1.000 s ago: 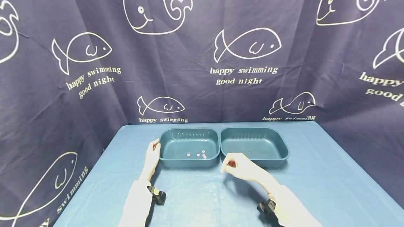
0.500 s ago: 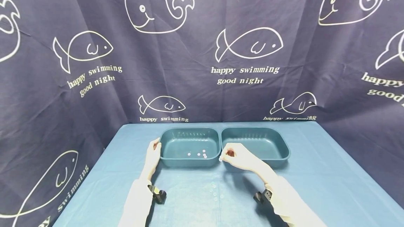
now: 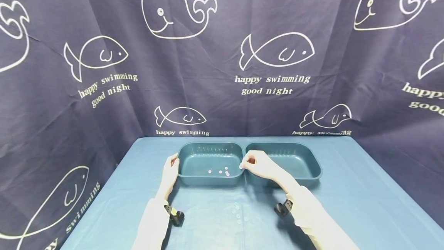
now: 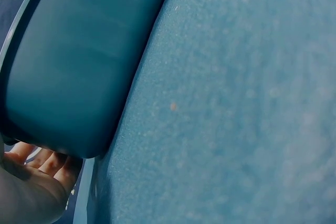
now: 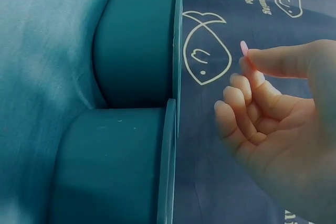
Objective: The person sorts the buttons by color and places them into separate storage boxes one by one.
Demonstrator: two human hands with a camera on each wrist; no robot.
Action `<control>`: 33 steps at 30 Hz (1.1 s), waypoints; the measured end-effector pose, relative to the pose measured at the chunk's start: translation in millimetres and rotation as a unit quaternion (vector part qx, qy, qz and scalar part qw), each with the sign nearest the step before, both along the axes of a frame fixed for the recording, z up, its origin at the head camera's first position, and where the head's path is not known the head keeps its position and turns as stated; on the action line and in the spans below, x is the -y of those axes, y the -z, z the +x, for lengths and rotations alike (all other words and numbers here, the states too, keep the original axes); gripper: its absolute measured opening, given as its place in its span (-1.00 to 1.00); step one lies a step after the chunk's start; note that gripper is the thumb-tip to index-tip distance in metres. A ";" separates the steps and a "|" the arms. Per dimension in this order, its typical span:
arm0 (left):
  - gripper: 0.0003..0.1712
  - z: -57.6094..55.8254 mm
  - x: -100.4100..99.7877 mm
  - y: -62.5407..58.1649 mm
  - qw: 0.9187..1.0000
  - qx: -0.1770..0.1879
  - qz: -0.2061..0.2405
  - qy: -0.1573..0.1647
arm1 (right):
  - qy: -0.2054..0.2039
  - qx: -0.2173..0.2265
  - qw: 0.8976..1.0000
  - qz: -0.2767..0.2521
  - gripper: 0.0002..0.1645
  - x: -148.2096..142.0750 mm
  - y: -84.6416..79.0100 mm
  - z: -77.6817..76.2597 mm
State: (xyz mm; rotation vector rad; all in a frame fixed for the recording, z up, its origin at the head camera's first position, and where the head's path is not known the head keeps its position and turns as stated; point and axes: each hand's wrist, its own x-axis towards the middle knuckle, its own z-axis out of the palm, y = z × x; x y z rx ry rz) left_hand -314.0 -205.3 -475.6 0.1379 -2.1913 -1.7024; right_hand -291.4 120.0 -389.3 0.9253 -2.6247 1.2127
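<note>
My left hand holds the left end of the left teal tray, its fingers against the outer end wall in the left wrist view. Between thumb and forefinger, my right hand pinches a small pink button, seen edge-on in the right wrist view. That hand is raised above the spot where the two trays meet, with the button beside the left tray's right rim in the head view. Its other fingers are loosely curled. Several pink buttons lie on the left tray's floor.
A matching teal tray stands directly to the right, partly behind my right hand. Several pale green buttons lie on the blue tablecloth in front of the trays. A dark printed curtain hangs behind the table.
My right hand has risen and moved forward from in front of the trays to the rims where they meet, carrying the pink button. My left hand keeps its place on the left tray.
</note>
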 end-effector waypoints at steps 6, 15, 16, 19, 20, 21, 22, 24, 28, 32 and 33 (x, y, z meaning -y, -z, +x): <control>-0.58 -0.9 0.1 0.1 1.000 -0.003 0.002 0.001 | 0.029 -0.003 0.999 0.016 -0.95 6.8 -1.5 -11.5; -0.59 -1.3 0.1 1.9 1.000 -0.002 0.004 -0.003 | 0.054 -0.002 0.998 0.043 -0.91 14.4 0.9 -30.6; -0.59 -1.3 0.1 2.0 1.000 -0.003 0.004 -0.003 | 0.054 -0.001 0.998 0.044 -0.91 15.0 1.8 -32.3; -0.59 -1.0 0.2 1.5 1.000 -0.005 0.003 -0.004 | 0.050 0.001 0.998 0.046 -0.89 16.8 3.9 -37.2; -0.59 -1.1 0.1 1.4 1.000 -0.004 0.003 -0.005 | 0.050 0.001 0.998 0.048 -0.88 17.3 4.7 -39.0; -0.59 -1.7 0.3 1.7 1.000 -0.004 0.004 -0.004 | 0.052 0.001 0.997 0.050 -0.87 18.1 5.7 -40.9; -0.59 -1.9 0.4 1.9 1.000 -0.003 0.005 -0.004 | 0.052 0.004 0.997 0.050 -0.87 18.9 6.8 -42.4; -0.59 -2.1 0.6 2.6 1.000 -0.002 0.002 -0.005 | 0.053 0.006 0.997 0.052 -0.86 20.2 9.1 -45.7; -0.59 -2.2 0.4 3.1 1.000 0.004 0.004 -0.004 | 0.053 0.010 0.997 0.053 -0.87 22.3 12.2 -50.6; -0.58 -1.8 0.0 2.2 1.000 0.009 0.008 -0.001 | 0.051 0.009 0.997 0.054 -0.86 23.8 14.7 -55.1; -0.58 -1.7 0.1 1.9 1.000 0.009 0.008 0.000 | 0.050 0.009 0.997 0.054 -0.86 24.2 15.3 -56.2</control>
